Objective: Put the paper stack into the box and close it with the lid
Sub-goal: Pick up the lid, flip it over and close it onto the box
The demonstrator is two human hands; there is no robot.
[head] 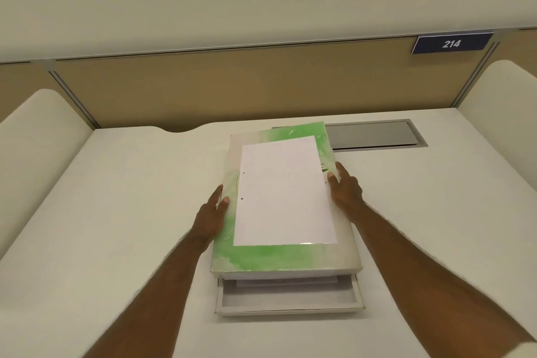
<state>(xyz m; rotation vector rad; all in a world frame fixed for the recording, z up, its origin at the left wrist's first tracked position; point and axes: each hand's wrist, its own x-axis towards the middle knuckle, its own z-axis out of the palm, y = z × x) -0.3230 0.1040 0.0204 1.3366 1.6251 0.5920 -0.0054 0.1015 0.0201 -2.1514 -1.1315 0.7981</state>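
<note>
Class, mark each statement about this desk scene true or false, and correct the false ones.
1. Both hands hold the lid by its long sides. True: left hand, right hand, lid.
2. The lid fully covers the box. False: the near end of the box sticks out uncovered.
3. A white sheet with punched holes lies on top of the lid. True: sheet.
4. The sign on the partition reads 412. False: the sign reads 214.
5. The lid is red. False: it is green and white.
</note>
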